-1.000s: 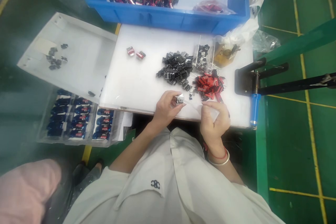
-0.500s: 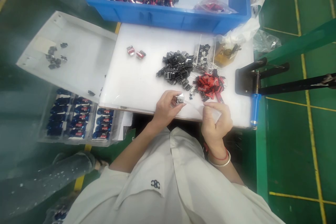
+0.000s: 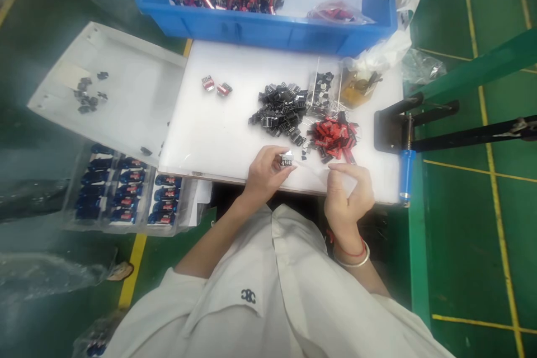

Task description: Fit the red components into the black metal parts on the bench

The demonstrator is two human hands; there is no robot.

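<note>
My left hand (image 3: 265,170) is closed on a small black and silver part (image 3: 287,159) near the front edge of the white board (image 3: 218,128). My right hand (image 3: 350,193) pinches a small clear plastic bag (image 3: 335,178) just right of it. Beyond the hands lie a pile of black parts (image 3: 280,112) and a pile of red parts (image 3: 333,139). Two red and black assembled pieces (image 3: 216,86) sit apart at the board's left.
A blue bin (image 3: 268,28) of mixed parts stands at the back. A clear tray lid (image 3: 126,95) with a few black bits lies left, above a tray of blue items (image 3: 126,190). A black press with blue handle (image 3: 405,140) sits right. Plastic bags (image 3: 361,81) lie behind the piles.
My hands have stayed nearly still; the right hand shifted slightly right. A person's leg and foot at lower left moved away out of view.
</note>
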